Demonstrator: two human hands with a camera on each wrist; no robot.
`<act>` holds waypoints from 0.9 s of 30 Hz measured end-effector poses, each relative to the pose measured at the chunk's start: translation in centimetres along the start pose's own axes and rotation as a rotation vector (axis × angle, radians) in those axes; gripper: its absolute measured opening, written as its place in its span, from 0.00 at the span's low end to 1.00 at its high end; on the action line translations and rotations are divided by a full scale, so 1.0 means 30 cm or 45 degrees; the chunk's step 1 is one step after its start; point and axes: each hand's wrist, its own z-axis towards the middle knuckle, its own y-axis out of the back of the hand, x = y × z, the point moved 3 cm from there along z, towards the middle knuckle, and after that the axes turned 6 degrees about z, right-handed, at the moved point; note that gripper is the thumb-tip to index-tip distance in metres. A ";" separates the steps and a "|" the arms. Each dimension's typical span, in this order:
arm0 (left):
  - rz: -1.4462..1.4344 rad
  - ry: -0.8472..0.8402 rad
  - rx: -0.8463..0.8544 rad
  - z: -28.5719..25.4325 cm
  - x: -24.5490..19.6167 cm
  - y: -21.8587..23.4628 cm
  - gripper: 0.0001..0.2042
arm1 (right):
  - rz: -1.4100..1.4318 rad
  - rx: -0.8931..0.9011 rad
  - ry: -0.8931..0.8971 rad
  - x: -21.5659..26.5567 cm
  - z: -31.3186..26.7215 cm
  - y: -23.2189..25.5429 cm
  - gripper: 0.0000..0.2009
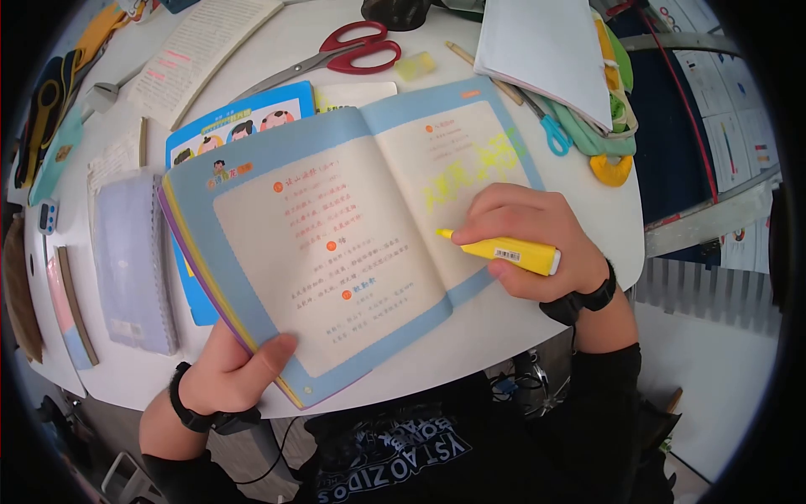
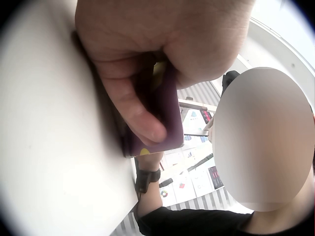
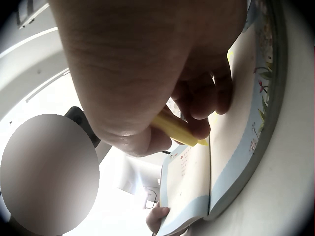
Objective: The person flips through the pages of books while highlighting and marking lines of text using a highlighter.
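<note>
An open book [image 1: 336, 336] with blue-bordered pages of printed text lies tilted on the white table. My left hand [image 1: 239, 370] grips its lower left corner, thumb on the page and fingers underneath; the left wrist view shows those fingers [image 2: 133, 113] against the purple cover [image 2: 170, 118]. In my right hand [image 1: 537, 239] is a yellow highlighter [image 1: 508, 252], pinched between thumb and fingers over the right page. Its uncapped tip points left, near the book's fold. Yellow-green highlighter marks [image 1: 474, 172] cover lines on the upper right page. The right wrist view shows the highlighter [image 3: 174, 129] close over the page.
Red-handled scissors [image 1: 361, 52], a yellowish eraser [image 1: 416, 65] and a pencil [image 1: 462, 55] lie beyond the book. A blue booklet [image 1: 197, 294] sits partly under it. Left are a translucent notebook [image 1: 134, 260] and another open book [image 1: 197, 55]. White paper [image 1: 546, 59] covers a green pouch [image 1: 588, 143].
</note>
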 end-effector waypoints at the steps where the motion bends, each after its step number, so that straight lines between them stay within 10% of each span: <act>1: 0.010 -0.022 0.036 -0.001 0.000 0.001 0.25 | 0.005 0.005 -0.005 -0.002 0.002 -0.005 0.20; 27: -0.009 -0.008 -0.033 -0.011 0.007 -0.008 0.25 | -0.152 0.087 0.232 0.021 0.011 -0.011 0.15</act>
